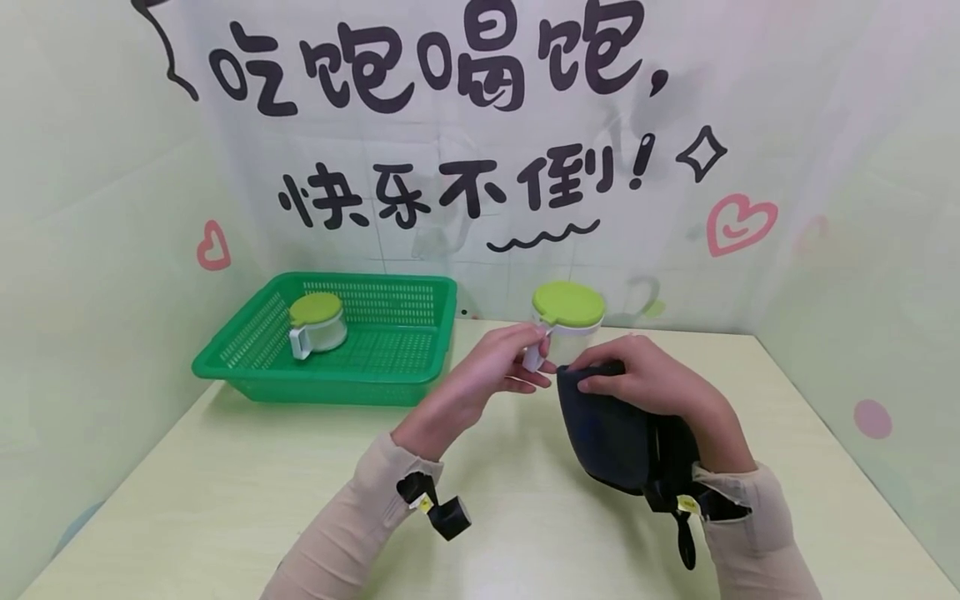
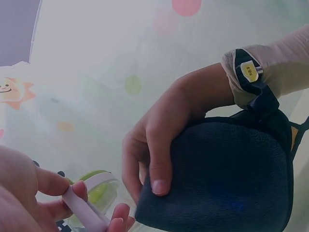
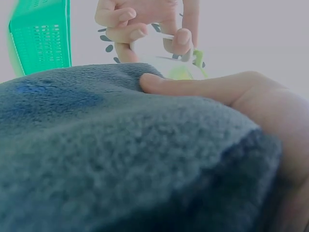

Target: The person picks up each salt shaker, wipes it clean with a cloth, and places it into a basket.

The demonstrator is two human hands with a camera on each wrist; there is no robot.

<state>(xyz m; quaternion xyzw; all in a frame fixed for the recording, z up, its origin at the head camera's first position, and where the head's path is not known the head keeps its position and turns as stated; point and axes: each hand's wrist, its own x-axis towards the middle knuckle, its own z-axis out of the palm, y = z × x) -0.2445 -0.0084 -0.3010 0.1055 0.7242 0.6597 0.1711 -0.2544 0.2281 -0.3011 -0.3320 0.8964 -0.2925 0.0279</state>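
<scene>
A green basket (image 1: 262, 367) sits on the pale table (image 1: 225, 500) at the back left, with a small green-lidded cup (image 1: 318, 321) inside it. A white backdrop (image 1: 787, 100) with black lettering and pink hearts hangs behind.

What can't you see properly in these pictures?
- Head view: the held cup is partly covered by the left hand, right hand and dark cloth.
- Left wrist view: the cup is cut off by the bottom edge.
- Right wrist view: the cloth fills the frame and everything is blurred.
- What either cup holds: lids cover them.
</scene>
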